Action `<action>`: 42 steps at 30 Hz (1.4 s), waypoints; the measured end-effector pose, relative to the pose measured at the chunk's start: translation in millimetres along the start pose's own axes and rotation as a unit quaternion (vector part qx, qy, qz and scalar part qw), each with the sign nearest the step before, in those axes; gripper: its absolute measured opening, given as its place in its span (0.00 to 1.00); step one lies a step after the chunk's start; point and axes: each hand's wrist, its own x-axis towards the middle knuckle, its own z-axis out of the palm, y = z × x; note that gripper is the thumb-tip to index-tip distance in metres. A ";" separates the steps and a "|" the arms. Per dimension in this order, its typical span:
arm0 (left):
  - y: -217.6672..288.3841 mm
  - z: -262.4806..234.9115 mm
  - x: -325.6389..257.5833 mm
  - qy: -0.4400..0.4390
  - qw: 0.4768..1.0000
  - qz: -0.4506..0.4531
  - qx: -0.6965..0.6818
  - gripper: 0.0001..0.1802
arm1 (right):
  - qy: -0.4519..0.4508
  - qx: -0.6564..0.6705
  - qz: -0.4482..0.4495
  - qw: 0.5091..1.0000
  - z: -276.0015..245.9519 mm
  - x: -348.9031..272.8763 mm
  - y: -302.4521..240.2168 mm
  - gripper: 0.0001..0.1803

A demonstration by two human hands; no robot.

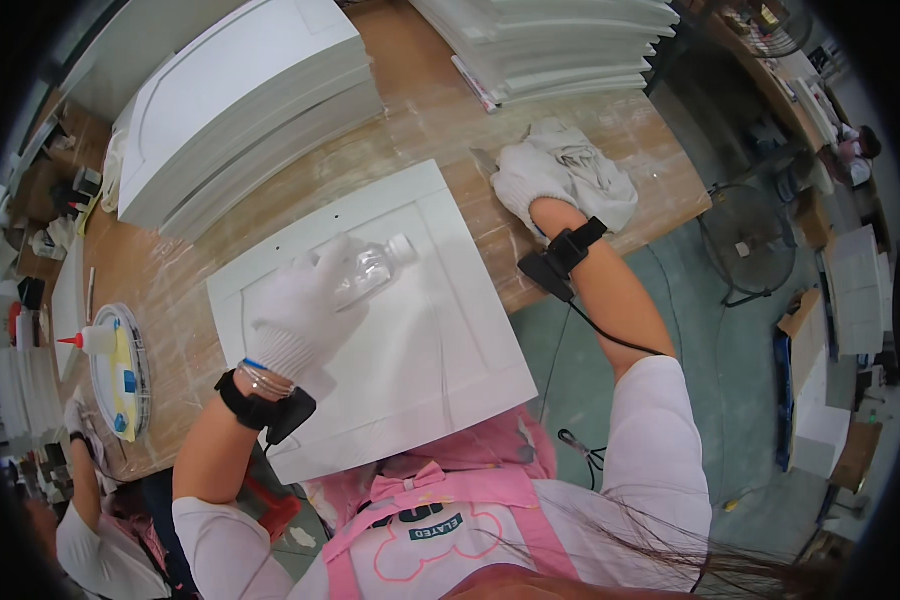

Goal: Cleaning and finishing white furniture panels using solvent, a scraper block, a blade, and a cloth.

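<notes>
A white panel with a recessed frame, like a cabinet door [400, 370], lies flat before me on the table. Above its upper part, my left hand [305, 290], in a white knit glove, grips a clear plastic bottle [372, 268] that is tilted with its white cap toward the upper right. Part of the bottle is hidden behind the glove. My right hand [526, 180], also gloved, is at the table's right side with its fingers closed at a crumpled whitish cloth [595, 175]. A small greyish flat piece [483, 160] shows beside those fingers; its kind is unclear.
Stacks of white panels [260, 120] stand at the back left and back right [570, 50]. On the left are a round tub [120, 375] and a red-tipped white bottle [92, 340]. A floor fan [748, 240] stands right of the table. Another person's arm [83, 470] shows lower left.
</notes>
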 end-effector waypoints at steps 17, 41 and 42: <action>8.1 19.2 58.8 -0.008 0.964 -0.039 0.263 0.31 | -0.086 0.049 -0.111 0.989 -17.8 0.0 10.3 0.18; 26.8 10.4 18.4 -0.019 0.971 -0.032 0.235 0.28 | -0.066 0.375 -0.057 0.923 -15.9 -17.9 28.6 0.11; 27.3 10.4 16.1 -0.019 0.971 -0.032 0.234 0.28 | -0.056 0.371 -0.058 0.925 -16.5 -19.6 27.6 0.09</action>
